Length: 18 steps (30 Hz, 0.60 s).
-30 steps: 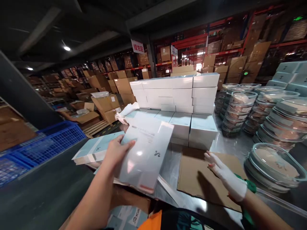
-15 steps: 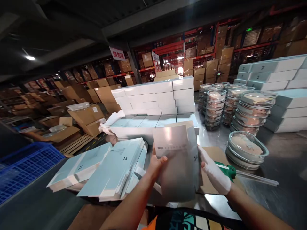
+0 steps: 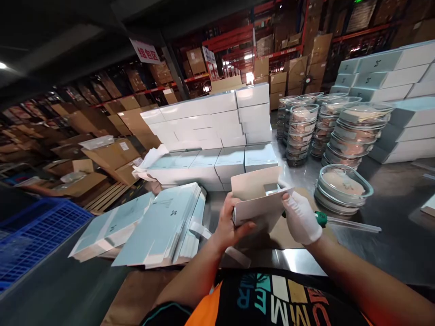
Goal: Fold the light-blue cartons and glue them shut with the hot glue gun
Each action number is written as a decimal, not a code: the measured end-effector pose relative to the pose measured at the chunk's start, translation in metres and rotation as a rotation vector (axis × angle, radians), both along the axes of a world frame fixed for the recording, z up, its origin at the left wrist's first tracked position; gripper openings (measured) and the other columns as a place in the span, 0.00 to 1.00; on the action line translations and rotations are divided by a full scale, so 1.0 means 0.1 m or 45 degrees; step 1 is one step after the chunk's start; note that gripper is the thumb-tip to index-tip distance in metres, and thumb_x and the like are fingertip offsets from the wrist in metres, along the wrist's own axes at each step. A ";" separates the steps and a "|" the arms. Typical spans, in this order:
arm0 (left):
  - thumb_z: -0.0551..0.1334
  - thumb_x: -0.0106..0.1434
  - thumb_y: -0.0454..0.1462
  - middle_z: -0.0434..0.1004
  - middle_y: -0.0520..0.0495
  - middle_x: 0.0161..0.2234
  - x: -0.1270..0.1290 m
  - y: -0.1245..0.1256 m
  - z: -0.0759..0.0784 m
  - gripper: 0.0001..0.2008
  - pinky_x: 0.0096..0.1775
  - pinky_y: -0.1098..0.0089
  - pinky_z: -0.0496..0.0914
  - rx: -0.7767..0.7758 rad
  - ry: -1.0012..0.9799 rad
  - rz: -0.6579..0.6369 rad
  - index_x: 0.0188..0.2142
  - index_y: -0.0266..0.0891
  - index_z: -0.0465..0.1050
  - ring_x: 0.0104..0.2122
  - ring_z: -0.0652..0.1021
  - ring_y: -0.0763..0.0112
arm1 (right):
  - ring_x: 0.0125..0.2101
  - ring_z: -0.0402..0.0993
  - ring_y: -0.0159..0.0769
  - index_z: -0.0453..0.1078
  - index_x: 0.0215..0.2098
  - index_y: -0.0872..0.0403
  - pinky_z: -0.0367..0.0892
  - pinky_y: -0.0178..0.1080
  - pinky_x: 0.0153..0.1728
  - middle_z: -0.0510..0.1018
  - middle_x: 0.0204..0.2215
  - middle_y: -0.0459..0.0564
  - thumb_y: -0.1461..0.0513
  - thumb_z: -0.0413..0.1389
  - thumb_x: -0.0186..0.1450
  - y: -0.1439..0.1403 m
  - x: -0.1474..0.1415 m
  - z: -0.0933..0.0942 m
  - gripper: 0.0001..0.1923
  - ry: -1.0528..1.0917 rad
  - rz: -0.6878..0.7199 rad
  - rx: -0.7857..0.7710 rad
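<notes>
While it is being opened out from flat, a pale carton (image 3: 258, 202) is held above the near middle of the steel desk (image 3: 390, 253), its flap raised toward 12 o'clock so that the hollow inside shows.

Left hand (image 3: 228, 222): bare, clenched on the carton's left end, thumb over the front panel; the grip appears meant to steady the piece.

Right hand (image 3: 299, 217): in a white glove, grasping the carton's right end, fingers pressed on the corner, seemingly to square the walls.

Brown cardboard sheet (image 3: 285, 228): lies on the desk beneath the carton, likely as a working pad.

Flat carton blanks (image 3: 159, 226): fanned in a loose stack at 9 o'clock of the hands, within easy reach of the left hand.

Finished white boxes (image 3: 217, 160): ranked in tiers at 12 o'clock, stacked back from the working spot.

Clear lidded trays (image 3: 343, 185): one low pile at 2 o'clock, with taller piles behind it.

Green-handled tool (image 3: 340, 222): rests on the desk just beside the right hand at 3 o'clock; its kind cannot be told.

Blue crate (image 3: 34, 231): stands off the desk's edge at 9 o'clock.
</notes>
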<state>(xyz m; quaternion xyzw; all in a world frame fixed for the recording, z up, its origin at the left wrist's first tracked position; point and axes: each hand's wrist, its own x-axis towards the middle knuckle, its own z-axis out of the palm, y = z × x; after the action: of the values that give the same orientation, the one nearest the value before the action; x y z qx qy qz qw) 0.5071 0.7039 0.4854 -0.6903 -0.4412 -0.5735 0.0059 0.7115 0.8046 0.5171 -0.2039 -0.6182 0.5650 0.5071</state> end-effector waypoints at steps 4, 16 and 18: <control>0.72 0.66 0.54 0.73 0.39 0.57 0.03 -0.03 -0.04 0.30 0.49 0.60 0.76 0.202 -0.168 0.112 0.61 0.46 0.69 0.51 0.80 0.55 | 0.44 0.81 0.45 0.72 0.52 0.50 0.78 0.46 0.47 0.84 0.45 0.52 0.52 0.65 0.60 -0.09 -0.25 -0.03 0.24 0.034 -0.252 -0.085; 0.74 0.59 0.61 0.81 0.43 0.43 -0.18 -0.14 0.06 0.31 0.49 0.59 0.75 0.015 -0.578 0.319 0.49 0.41 0.80 0.44 0.81 0.55 | 0.45 0.83 0.66 0.79 0.48 0.59 0.75 0.58 0.48 0.84 0.44 0.72 0.48 0.65 0.63 0.71 0.88 -0.64 0.25 -1.704 -0.390 0.309; 0.75 0.57 0.61 0.80 0.44 0.43 -0.15 -0.11 0.08 0.33 0.45 0.62 0.75 -0.048 -0.695 0.281 0.50 0.41 0.79 0.42 0.80 0.56 | 0.38 0.85 0.62 0.77 0.54 0.61 0.76 0.53 0.42 0.85 0.40 0.70 0.47 0.69 0.60 0.77 1.07 -0.94 0.33 -1.792 -0.371 0.141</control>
<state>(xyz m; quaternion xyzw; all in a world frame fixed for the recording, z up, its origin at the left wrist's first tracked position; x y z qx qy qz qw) 0.4926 0.6932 0.4930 -0.4582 -0.5094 -0.7256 -0.0635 0.8182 0.8818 0.4227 -0.5740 -0.7926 0.1941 0.0682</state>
